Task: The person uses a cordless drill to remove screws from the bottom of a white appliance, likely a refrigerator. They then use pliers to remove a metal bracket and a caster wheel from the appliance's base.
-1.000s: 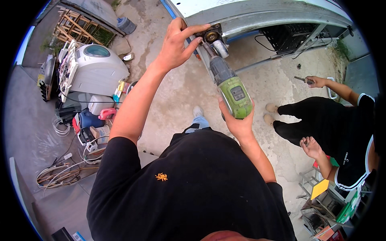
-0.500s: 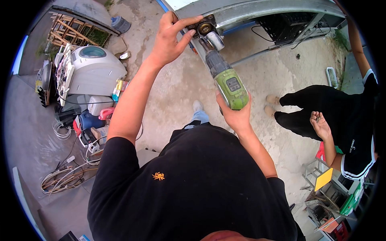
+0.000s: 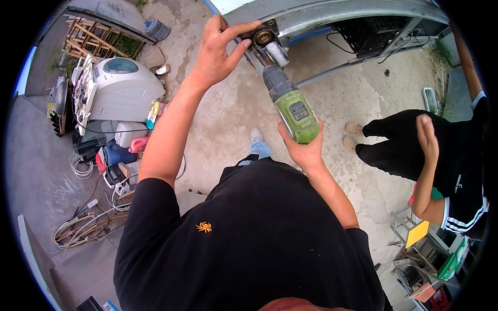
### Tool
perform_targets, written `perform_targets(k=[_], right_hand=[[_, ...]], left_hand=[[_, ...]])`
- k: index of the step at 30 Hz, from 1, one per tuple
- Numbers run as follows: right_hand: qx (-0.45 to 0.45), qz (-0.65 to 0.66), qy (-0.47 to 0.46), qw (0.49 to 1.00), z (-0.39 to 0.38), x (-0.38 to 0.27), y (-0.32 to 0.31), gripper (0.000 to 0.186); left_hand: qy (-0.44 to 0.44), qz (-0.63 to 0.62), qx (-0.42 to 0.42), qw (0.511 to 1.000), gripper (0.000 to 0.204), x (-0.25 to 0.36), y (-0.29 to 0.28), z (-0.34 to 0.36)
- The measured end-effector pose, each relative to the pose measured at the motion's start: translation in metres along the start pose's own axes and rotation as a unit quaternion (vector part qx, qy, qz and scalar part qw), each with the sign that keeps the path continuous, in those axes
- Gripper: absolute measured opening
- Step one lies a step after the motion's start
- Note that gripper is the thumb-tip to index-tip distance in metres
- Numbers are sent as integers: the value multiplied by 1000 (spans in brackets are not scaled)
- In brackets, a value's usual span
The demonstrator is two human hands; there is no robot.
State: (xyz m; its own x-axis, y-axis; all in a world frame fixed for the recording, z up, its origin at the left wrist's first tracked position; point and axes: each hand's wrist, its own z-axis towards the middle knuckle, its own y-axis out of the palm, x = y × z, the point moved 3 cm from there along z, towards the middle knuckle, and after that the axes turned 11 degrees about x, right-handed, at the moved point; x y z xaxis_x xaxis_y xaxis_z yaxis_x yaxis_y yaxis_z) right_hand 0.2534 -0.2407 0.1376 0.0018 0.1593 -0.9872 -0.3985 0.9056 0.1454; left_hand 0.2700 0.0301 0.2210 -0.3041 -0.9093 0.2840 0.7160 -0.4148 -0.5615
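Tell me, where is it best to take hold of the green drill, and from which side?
Probably the green drill is best gripped at its thick green rear body, from below, as the right hand does. Its nose points up into the metal bracket, which the left hand steadies.

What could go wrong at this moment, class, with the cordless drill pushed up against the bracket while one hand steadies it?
The left hand grips the metal bracket right beside the drill tip; a slip could hit its fingers. The right hand holds the drill only near its base, so it might twist. Another person stands close by.
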Motion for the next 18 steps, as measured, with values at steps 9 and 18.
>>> perform_targets(k=[9,18], right_hand=[[-33,-113,-122,985,15,-10,2,47],[-47,-123,-122,984,26,-15,0,57]], left_hand=[[-25,-7,-8,1000,46,2,2,0],[-32,-5,-10,999,46,-2,3,0]])
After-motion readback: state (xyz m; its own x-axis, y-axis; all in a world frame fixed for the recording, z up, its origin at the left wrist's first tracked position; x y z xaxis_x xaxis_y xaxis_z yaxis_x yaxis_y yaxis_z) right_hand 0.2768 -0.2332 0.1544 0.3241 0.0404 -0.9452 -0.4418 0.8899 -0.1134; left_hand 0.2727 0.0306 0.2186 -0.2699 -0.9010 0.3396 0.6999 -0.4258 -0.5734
